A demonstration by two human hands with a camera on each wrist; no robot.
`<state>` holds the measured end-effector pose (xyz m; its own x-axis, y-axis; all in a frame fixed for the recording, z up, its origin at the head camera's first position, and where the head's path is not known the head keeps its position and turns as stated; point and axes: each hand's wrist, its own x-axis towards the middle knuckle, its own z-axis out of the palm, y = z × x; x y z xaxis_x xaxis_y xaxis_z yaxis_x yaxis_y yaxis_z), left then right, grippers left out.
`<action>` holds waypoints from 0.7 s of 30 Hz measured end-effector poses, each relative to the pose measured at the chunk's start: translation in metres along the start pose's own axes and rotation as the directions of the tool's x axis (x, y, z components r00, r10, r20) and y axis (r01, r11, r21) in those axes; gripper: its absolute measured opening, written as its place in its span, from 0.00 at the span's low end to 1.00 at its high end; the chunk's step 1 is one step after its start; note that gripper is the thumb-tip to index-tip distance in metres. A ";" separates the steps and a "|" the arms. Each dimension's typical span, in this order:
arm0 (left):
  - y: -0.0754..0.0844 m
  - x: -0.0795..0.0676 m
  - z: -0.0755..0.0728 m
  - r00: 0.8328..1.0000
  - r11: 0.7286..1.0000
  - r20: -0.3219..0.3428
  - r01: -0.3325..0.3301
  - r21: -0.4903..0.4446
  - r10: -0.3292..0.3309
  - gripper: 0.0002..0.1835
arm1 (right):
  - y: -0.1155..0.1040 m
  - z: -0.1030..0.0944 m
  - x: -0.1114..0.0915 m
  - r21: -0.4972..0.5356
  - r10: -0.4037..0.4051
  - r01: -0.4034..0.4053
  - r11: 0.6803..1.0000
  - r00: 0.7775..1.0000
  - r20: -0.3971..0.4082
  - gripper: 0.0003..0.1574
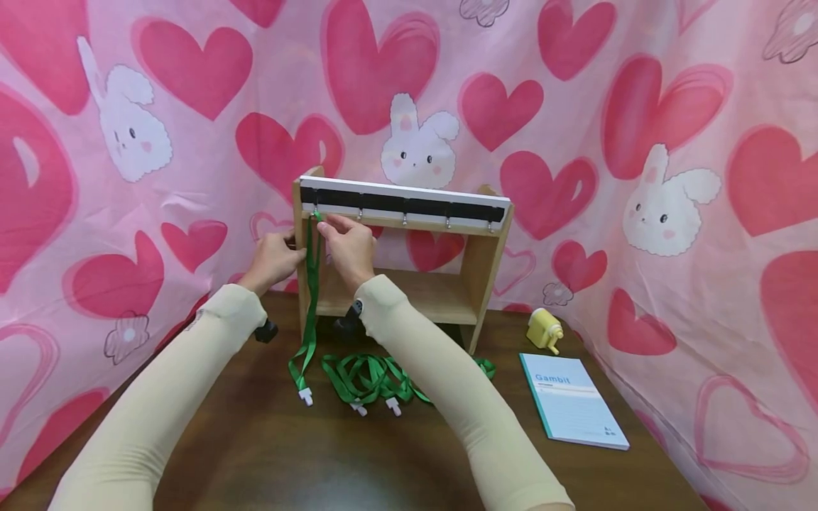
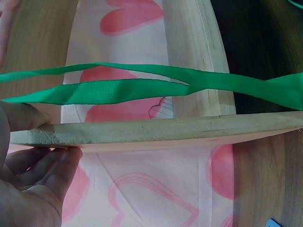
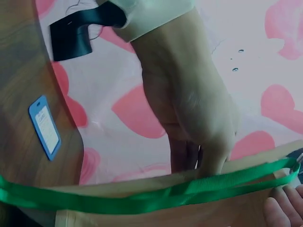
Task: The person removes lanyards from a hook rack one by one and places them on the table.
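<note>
In the head view a green lanyard [image 1: 312, 284] hangs from the leftmost hook of a wooden shelf [image 1: 434, 291], its white clip [image 1: 306, 396] low at the table. My left hand [image 1: 275, 259] grips the shelf's left side panel, thumb on one face and fingers on the other in the left wrist view. My right hand [image 1: 350, 252] is beside the lanyard's top, just below the hook. Its fingertips [image 3: 277, 210] lie close to the loop in the right wrist view, with no strap visibly pinched. More green lanyards [image 1: 364, 380] lie heaped before the shelf.
Several small metal hooks [image 1: 405, 218] line the white and black strip [image 1: 396, 202]. A notebook [image 1: 575, 401] and a yellow object with a crank [image 1: 544, 330] stand at the right. A blue card holder [image 3: 45, 127] lies left of the shelf. Patterned cloth [image 1: 377, 64] hangs behind.
</note>
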<state>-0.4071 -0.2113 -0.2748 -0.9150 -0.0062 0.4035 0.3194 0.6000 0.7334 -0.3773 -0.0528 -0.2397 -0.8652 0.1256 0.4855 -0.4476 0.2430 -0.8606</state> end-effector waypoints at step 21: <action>-0.001 0.002 0.002 0.996 0.994 -0.073 -0.048 0.097 0.055 0.21 | -0.013 0.046 -0.005 0.028 0.177 -0.175 0.984 0.971 -0.160 0.11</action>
<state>-0.4097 -0.2106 -0.2762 -0.8754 -0.0312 0.4823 0.3377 0.6744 0.6566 -0.3775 -0.1010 -0.2376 -0.8833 0.3188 0.3436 -0.2956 0.1898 -0.9362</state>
